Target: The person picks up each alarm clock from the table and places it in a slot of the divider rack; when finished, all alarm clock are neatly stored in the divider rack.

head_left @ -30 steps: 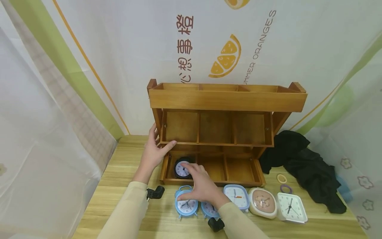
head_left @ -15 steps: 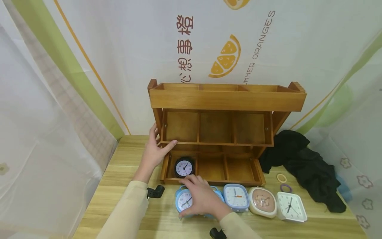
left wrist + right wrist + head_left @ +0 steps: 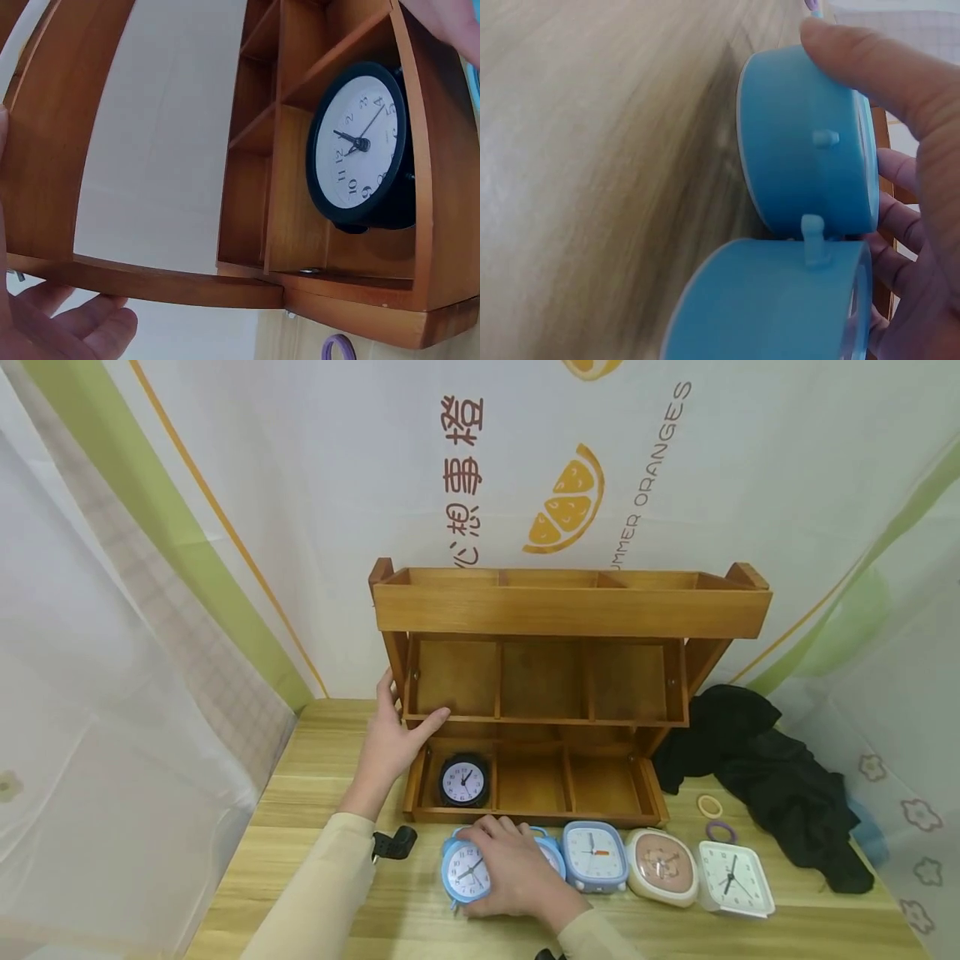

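Note:
My left hand [image 3: 386,745] grips the left side of a wooden tiered shelf [image 3: 570,613], its thumb by the middle tray's front edge. In the left wrist view, fingertips [image 3: 112,330] show behind the side board. A round black alarm clock [image 3: 462,782] sits in the bottom tray's left compartment. Just in front of the shelf, my right hand [image 3: 517,872] holds the left one of two light-blue alarm clocks [image 3: 460,870], its thumb along the clock's side in the right wrist view. The second light-blue alarm clock [image 3: 555,858] is mostly hidden under that hand.
To the right stand a blue square clock [image 3: 594,853], a cream clock with a brown face [image 3: 663,865] and a white square clock [image 3: 733,878]. Behind them lie a yellow ring [image 3: 709,807], a purple ring [image 3: 722,832] and black cloth [image 3: 780,777]. A printed curtain [image 3: 337,510] hangs behind.
My right hand has withdrawn from the black clock in the tray toward the front and closed on the left light-blue clock. The left hand stays on the shelf.

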`<action>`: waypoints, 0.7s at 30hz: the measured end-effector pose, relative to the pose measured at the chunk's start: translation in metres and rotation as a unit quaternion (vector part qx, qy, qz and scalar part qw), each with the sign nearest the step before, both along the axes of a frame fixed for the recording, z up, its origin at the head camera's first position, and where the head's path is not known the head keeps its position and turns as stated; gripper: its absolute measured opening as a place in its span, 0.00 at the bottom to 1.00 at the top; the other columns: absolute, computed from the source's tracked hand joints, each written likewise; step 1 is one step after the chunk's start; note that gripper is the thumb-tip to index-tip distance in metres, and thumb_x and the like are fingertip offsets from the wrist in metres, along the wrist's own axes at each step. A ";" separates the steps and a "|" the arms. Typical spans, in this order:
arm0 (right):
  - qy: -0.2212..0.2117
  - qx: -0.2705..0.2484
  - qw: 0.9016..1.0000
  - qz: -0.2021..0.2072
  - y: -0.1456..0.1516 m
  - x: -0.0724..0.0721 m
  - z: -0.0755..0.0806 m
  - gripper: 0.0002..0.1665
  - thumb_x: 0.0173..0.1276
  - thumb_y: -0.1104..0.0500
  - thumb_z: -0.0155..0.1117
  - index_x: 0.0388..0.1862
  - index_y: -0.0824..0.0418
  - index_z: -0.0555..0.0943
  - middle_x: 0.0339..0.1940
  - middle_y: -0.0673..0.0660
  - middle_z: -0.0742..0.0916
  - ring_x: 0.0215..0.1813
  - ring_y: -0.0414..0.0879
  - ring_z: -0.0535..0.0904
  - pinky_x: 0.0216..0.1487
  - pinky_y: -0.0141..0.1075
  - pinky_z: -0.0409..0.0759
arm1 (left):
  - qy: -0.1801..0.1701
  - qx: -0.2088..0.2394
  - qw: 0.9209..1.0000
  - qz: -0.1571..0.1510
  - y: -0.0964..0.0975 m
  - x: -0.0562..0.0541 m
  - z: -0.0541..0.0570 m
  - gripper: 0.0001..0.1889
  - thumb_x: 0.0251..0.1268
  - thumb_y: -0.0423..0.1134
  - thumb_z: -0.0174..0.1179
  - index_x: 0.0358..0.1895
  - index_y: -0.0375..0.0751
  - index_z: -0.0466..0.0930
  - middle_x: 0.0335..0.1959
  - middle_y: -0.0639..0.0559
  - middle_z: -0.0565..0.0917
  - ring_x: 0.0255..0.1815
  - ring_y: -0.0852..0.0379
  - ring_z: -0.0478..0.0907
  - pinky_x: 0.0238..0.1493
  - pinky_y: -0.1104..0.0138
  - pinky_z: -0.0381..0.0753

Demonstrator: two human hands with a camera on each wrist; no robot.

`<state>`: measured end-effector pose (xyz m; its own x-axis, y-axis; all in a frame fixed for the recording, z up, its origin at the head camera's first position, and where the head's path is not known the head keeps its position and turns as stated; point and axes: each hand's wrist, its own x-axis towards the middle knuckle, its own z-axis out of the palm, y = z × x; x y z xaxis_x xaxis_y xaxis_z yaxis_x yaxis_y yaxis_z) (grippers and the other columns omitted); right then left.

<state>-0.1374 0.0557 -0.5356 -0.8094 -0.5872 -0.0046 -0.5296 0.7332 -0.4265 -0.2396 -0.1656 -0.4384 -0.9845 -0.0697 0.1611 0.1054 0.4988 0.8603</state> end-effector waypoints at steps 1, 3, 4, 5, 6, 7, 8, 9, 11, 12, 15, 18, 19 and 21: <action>0.001 -0.001 1.000 -0.003 0.000 0.000 0.000 0.55 0.40 0.31 0.87 0.69 0.44 0.77 0.62 0.42 0.79 0.59 0.43 0.73 0.52 0.45 0.71 | -0.001 -0.001 1.000 0.000 0.000 0.000 0.001 0.61 0.61 0.70 0.68 0.86 0.62 0.34 0.81 0.34 0.59 0.78 0.32 0.64 0.71 0.41 0.71; 0.001 -0.007 1.000 -0.008 0.000 0.000 -0.001 0.55 0.39 0.32 0.87 0.68 0.44 0.77 0.62 0.41 0.80 0.59 0.42 0.73 0.52 0.45 0.70 | -0.004 -0.003 1.000 -0.001 0.000 0.001 0.002 0.62 0.61 0.70 0.68 0.86 0.62 0.33 0.82 0.34 0.58 0.78 0.32 0.63 0.71 0.40 0.70; 0.000 -0.010 1.000 -0.010 0.000 0.000 -0.002 0.55 0.38 0.32 0.88 0.68 0.44 0.78 0.61 0.41 0.80 0.59 0.42 0.73 0.51 0.44 0.69 | -0.006 -0.004 1.000 -0.003 0.000 0.001 0.002 0.62 0.61 0.70 0.68 0.86 0.61 0.32 0.83 0.35 0.57 0.79 0.33 0.62 0.72 0.40 0.70; -0.001 -0.013 1.000 -0.012 0.000 0.000 -0.002 0.55 0.38 0.32 0.88 0.67 0.44 0.78 0.61 0.40 0.80 0.58 0.41 0.73 0.51 0.44 0.68 | -0.007 -0.004 1.000 -0.004 0.000 0.001 0.002 0.63 0.61 0.70 0.68 0.86 0.61 0.31 0.83 0.35 0.56 0.79 0.33 0.61 0.72 0.40 0.70; -0.003 -0.017 1.000 -0.014 0.000 0.000 -0.003 0.55 0.37 0.32 0.88 0.66 0.44 0.78 0.61 0.40 0.80 0.58 0.41 0.74 0.51 0.44 0.67 | -0.008 -0.006 1.000 -0.006 0.000 0.001 0.002 0.63 0.60 0.71 0.68 0.86 0.61 0.30 0.83 0.36 0.55 0.79 0.33 0.61 0.72 0.41 0.69; -0.004 -0.020 1.000 -0.015 0.000 0.000 -0.004 0.54 0.37 0.32 0.88 0.66 0.44 0.78 0.61 0.39 0.80 0.57 0.41 0.74 0.50 0.43 0.67 | -0.009 -0.009 1.000 -0.007 -0.001 0.000 0.002 0.63 0.60 0.71 0.68 0.86 0.62 0.30 0.84 0.37 0.55 0.79 0.34 0.61 0.72 0.41 0.70; -0.006 -0.023 1.000 -0.015 0.001 0.000 -0.005 0.54 0.37 0.32 0.89 0.65 0.43 0.78 0.61 0.39 0.81 0.57 0.41 0.74 0.50 0.43 0.66 | -0.009 -0.008 1.000 -0.009 -0.001 0.000 0.002 0.63 0.60 0.70 0.68 0.86 0.63 0.30 0.84 0.38 0.55 0.79 0.34 0.62 0.71 0.41 0.71; -0.008 -0.026 1.000 -0.016 0.001 0.000 -0.005 0.54 0.37 0.32 0.89 0.65 0.43 0.78 0.61 0.38 0.81 0.56 0.41 0.74 0.50 0.43 0.66 | -0.009 -0.007 1.000 -0.010 -0.002 0.000 0.002 0.63 0.60 0.70 0.69 0.86 0.63 0.30 0.84 0.38 0.55 0.78 0.33 0.63 0.71 0.41 0.72; -0.013 -0.031 0.999 -0.018 0.001 0.000 -0.007 0.54 0.36 0.32 0.89 0.66 0.42 0.78 0.61 0.38 0.81 0.55 0.42 0.75 0.50 0.44 0.66 | -0.009 -0.004 1.000 -0.013 -0.002 -0.001 0.001 0.62 0.60 0.69 0.69 0.86 0.66 0.31 0.83 0.39 0.57 0.76 0.33 0.67 0.68 0.42 0.74; -0.014 -0.035 0.999 -0.019 0.001 0.001 -0.008 0.54 0.37 0.32 0.89 0.66 0.42 0.78 0.62 0.38 0.81 0.56 0.43 0.75 0.51 0.45 0.67 | -0.009 -0.003 1.000 -0.013 -0.003 -0.001 0.001 0.62 0.60 0.69 0.69 0.86 0.66 0.32 0.83 0.39 0.57 0.75 0.33 0.67 0.68 0.42 0.75; -0.017 -0.043 0.999 -0.025 0.003 0.002 -0.010 0.55 0.37 0.32 0.88 0.67 0.40 0.78 0.63 0.39 0.81 0.58 0.48 0.78 0.56 0.52 0.69 | -0.009 -0.001 1.000 -0.013 -0.003 -0.002 0.000 0.62 0.60 0.70 0.69 0.86 0.67 0.31 0.83 0.38 0.57 0.75 0.32 0.67 0.68 0.42 0.75; -0.022 -0.050 0.998 -0.033 0.004 0.002 -0.011 0.55 0.37 0.31 0.88 0.68 0.39 0.78 0.65 0.40 0.82 0.63 0.58 0.78 0.59 0.60 0.69 | -0.007 -0.003 1.000 -0.011 -0.003 -0.002 0.000 0.63 0.60 0.71 0.69 0.86 0.65 0.31 0.83 0.38 0.55 0.77 0.32 0.64 0.71 0.41 0.71; -0.025 -0.051 0.998 -0.036 0.004 0.002 -0.011 0.56 0.37 0.32 0.89 0.68 0.39 0.77 0.65 0.41 0.82 0.65 0.61 0.78 0.59 0.61 0.68 | -0.005 -0.003 1.000 -0.012 -0.002 -0.002 0.000 0.63 0.60 0.71 0.68 0.86 0.65 0.31 0.84 0.38 0.55 0.78 0.33 0.63 0.71 0.42 0.71; -0.030 -0.054 0.997 -0.039 0.004 0.002 -0.011 0.56 0.37 0.32 0.89 0.68 0.40 0.77 0.66 0.42 0.82 0.66 0.65 0.77 0.59 0.61 0.68 | -0.003 0.000 1.000 -0.012 -0.003 -0.002 0.000 0.62 0.60 0.70 0.69 0.86 0.65 0.31 0.84 0.39 0.55 0.79 0.35 0.62 0.73 0.43 0.69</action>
<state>-0.1357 0.0598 -0.5468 -0.8533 -0.5213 0.0063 -0.4434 0.7193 -0.5348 -0.2414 -0.1682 -0.4386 -0.9868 -0.0455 0.1556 0.1130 0.4953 0.8613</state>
